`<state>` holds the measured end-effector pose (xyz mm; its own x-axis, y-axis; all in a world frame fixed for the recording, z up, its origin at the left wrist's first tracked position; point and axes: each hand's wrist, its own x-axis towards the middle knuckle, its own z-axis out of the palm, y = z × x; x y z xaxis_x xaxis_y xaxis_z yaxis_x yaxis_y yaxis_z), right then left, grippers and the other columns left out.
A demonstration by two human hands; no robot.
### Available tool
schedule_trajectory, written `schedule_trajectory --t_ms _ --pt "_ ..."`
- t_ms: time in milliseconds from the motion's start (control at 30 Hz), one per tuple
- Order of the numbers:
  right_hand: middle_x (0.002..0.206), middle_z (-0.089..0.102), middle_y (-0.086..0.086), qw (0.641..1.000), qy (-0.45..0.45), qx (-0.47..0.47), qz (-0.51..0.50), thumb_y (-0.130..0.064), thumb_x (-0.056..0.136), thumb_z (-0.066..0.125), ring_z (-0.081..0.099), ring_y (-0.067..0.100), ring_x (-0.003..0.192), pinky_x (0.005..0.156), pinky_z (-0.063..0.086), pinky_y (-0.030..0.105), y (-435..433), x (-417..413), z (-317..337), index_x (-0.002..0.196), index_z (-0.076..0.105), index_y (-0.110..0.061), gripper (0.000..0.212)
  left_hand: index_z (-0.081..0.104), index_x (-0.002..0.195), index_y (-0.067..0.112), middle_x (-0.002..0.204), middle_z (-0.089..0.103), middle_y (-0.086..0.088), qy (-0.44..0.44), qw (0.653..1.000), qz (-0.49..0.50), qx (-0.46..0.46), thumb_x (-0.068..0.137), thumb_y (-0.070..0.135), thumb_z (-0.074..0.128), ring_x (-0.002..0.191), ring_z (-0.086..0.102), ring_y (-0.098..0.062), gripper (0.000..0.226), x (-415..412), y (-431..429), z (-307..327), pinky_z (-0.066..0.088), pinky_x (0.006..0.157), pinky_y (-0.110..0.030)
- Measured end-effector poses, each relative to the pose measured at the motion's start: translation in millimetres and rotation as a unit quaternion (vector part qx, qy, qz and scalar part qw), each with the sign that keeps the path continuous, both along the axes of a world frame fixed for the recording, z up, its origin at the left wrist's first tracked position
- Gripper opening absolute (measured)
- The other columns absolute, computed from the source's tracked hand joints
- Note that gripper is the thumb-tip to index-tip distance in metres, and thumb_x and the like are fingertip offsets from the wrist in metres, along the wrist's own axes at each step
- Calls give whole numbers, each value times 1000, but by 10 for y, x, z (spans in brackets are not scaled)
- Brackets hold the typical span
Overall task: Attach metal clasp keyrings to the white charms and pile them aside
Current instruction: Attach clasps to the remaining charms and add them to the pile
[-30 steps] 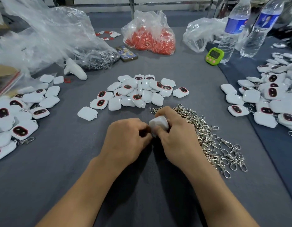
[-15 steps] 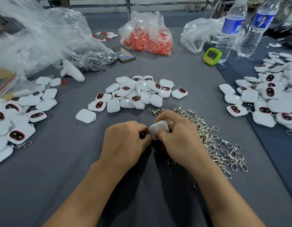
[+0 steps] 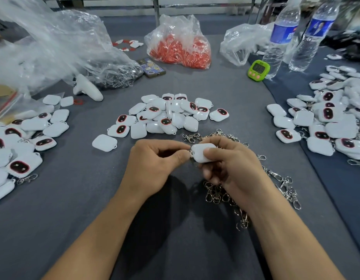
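Now that we've turned the white charm (image 3: pixel 201 152) flat-side up over the middle of the desk (image 3: pixel 74 199), right hand (image 3: pixel 231 168) gripping it, left hand (image 3: pixel 154 164) pinching a clasp keyring (image 3: pixel 190 153) at its loop, hookup looks close.

White charms (image 3: pixel 171 116) with red-ringed black ovals, silver clasps (image 3: pixel 280 182), a grey worktop (image 3: pixel 74 199), far orange-red bag contents (image 3: pixel 181 51), and a lime-green timer (image 3: pixel 258 70).

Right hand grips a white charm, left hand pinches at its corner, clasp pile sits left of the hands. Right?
No. Head view: the clasp pile lies to the right, partly under the right hand. The charm grip and left hand pinch are as stated.
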<state>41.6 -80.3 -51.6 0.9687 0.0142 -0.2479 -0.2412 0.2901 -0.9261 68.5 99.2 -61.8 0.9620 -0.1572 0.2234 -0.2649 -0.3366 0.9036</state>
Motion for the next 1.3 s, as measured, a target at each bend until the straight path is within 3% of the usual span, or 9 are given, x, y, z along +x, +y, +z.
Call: schedule_trajectory --t_ms 167,333,500,567,667,900,1000,1133,1300 --pt "65 64 16 998 14 61 16 2 93 53 51 17 42 36 34 21 -14 -22 27 96 66 -5 15 83 86 24 74 76 -4 78 990 -63 -103 82 16 79 64 67 -9 10 5 -25 30 52 64 -19" --pt "64 63 16 996 15 90 19 3 92 53 50 16 41 35 33 21 9 -22 27 96 67 -3 15 81 77 21 68 69 0 173 964 -83 -182 63 38 80 60 58 -9 22 -4 -54 43 47 60 -18" --pt "64 63 14 997 9 70 15 3 90 56 49 16 41 39 31 22 -2 -35 41 96 67 -6 15 74 67 21 60 56 3 208 951 -155 -168 78 36 71 55 47 -5 18 -27 -77 44 41 53 -15" --pt "66 65 14 999 4 45 4 3 89 57 49 16 42 42 32 25 -17 -49 38 97 68 -7 16 75 66 24 58 58 7 162 971 -132 -119 80 33 73 54 46 -3 17 -18 -57 51 39 53 -14" --pt "68 68 14 1000 -13 -1 -11 6 89 57 48 17 41 35 32 23 -20 -64 17 100 67 -3 17 77 71 31 61 65 15 8 994 -86 65 85 24 79 57 56 -1 16 4 12 33 39 58 -12" --pt "63 66 15 998 -15 -41 -51 7 88 56 50 19 40 35 34 22 70 -39 -72 96 68 -5 18 74 75 19 66 56 7 -222 922 -67 311 91 35 63 66 50 -10 25 -68 -41 20 34 62 -25" --pt "65 67 16 998 -14 -28 -51 6 89 56 50 19 41 35 35 22 52 -35 -60 95 69 -4 17 76 80 21 69 61 8 -203 940 -35 273 90 32 67 68 54 -8 17 -107 -56 -15 41 65 -26" --pt "70 67 19 999 0 23 -36 5 91 55 49 18 40 36 33 22 7 -36 -2 98 68 0 16 79 85 35 72 71 15 -51 995 -18 79 83 33 75 68 64 -6 5 -103 -95 -44 47 62 -19" --pt "69 66 17 999 19 33 -36 2 90 57 46 16 41 49 28 25 -19 -43 33 91 73 -9 19 82 82 34 58 61 16 62 992 -101 -38 85 29 73 56 47 2 11 -42 -127 -48 38 56 -14"
